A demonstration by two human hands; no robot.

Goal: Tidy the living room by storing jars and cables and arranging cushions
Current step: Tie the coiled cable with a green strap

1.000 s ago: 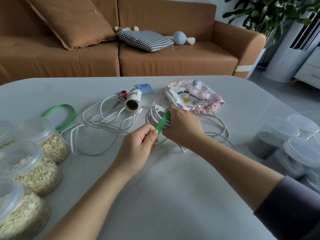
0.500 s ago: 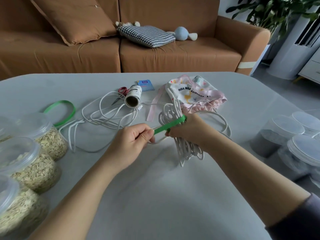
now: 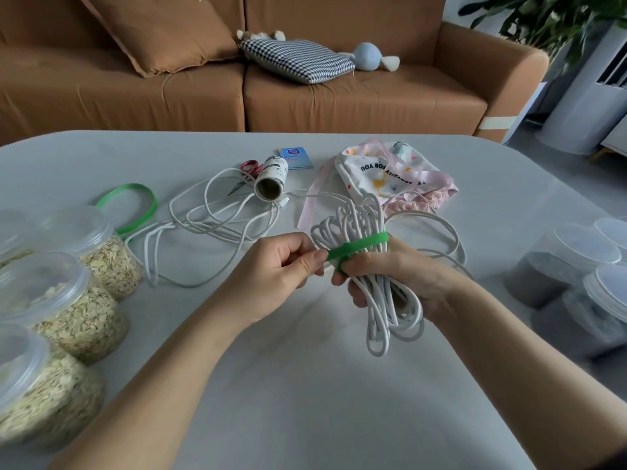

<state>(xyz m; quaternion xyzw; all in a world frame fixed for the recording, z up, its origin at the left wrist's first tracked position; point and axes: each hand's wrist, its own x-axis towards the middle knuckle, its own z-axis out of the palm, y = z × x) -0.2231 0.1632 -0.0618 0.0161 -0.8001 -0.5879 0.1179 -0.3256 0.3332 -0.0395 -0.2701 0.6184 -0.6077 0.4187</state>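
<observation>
My right hand (image 3: 403, 279) grips a coiled white cable bundle (image 3: 383, 307), held upright above the grey table (image 3: 305, 401). A green strap (image 3: 359, 247) runs around the bundle's middle. My left hand (image 3: 281, 266) pinches the strap's free end just left of the bundle. A second white cable (image 3: 210, 222) lies loose on the table to the left. Oat-filled jars (image 3: 68, 300) with clear lids stand at the left edge; dark-filled jars (image 3: 556, 266) stand at the right edge. A brown cushion (image 3: 163, 28) and a checked cushion (image 3: 298, 59) lie on the sofa (image 3: 356, 103).
Behind the cables lie a tape roll (image 3: 271, 178), red-handled scissors (image 3: 247, 171), a blue packet (image 3: 295, 157), a printed drawstring bag (image 3: 390, 171) and a green ribbon loop (image 3: 132, 205). A blue soft toy (image 3: 369, 56) sits on the sofa. A plant and white unit stand far right.
My right hand has lifted the coiled cable off the table and stood it upright. The green strap, first sticking up between my hands, now wraps around the bundle with my left hand pulling its end.
</observation>
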